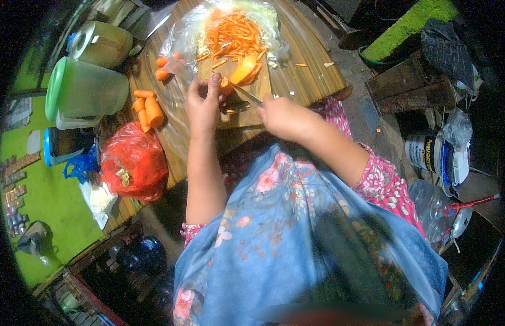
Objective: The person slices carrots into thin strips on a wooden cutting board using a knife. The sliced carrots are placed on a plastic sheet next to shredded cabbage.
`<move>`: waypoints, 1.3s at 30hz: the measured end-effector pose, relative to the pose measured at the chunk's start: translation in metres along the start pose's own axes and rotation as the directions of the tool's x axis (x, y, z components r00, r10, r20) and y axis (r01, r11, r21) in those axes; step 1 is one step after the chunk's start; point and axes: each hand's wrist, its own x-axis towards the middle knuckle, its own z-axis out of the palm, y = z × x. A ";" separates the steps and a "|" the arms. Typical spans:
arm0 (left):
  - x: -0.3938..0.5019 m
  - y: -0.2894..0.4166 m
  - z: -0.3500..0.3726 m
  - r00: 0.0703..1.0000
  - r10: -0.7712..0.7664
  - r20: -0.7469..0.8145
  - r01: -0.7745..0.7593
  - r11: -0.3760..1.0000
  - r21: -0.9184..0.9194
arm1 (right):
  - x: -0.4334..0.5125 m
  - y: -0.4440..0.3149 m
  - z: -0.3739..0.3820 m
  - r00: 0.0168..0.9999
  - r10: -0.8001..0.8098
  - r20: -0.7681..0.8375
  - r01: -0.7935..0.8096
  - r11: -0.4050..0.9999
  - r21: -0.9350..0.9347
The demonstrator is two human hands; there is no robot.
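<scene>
My left hand (203,102) pinches a piece of carrot (224,89) over the wooden cutting board (258,114). In my right hand (283,116) is a knife (246,93), its blade against the carrot. Overlapping carrot slices (245,73) lie just beyond the blade. Some dark-edged pieces (236,109) rest on the board below the carrot, partly in shadow. Past the board, a heap of carrot sticks (234,34) sits in a clear plastic bag (282,45), with pale green shreds (266,16) around it, perhaps cabbage.
Whole carrots (154,112) lie left on the wooden table (177,134), near a red plastic bag (134,163). A green-lidded container (93,87) and a jug (103,44) stand beyond them. Carrots in plastic (163,73) lie farther up. A bucket (423,153) stands right.
</scene>
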 end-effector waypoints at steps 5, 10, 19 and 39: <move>-0.001 0.001 -0.001 0.999 -0.035 0.005 0.035 0.999 -0.029 | -0.015 -0.002 -0.028 0.979 0.036 0.202 -0.110 0.924 0.365; 0.000 0.001 -0.001 0.999 -0.046 0.029 0.046 0.999 0.001 | -0.028 -0.011 -0.038 0.935 0.106 0.337 -0.258 0.857 0.445; 0.002 -0.008 -0.002 1.000 0.012 0.009 -0.013 0.994 0.108 | -0.014 -0.005 0.005 0.995 0.000 -0.100 0.007 0.997 0.075; -0.004 -0.034 -0.099 0.978 0.066 -0.197 -0.089 0.990 -0.110 | -0.012 0.038 -0.019 0.981 -0.021 0.192 -0.067 0.896 0.439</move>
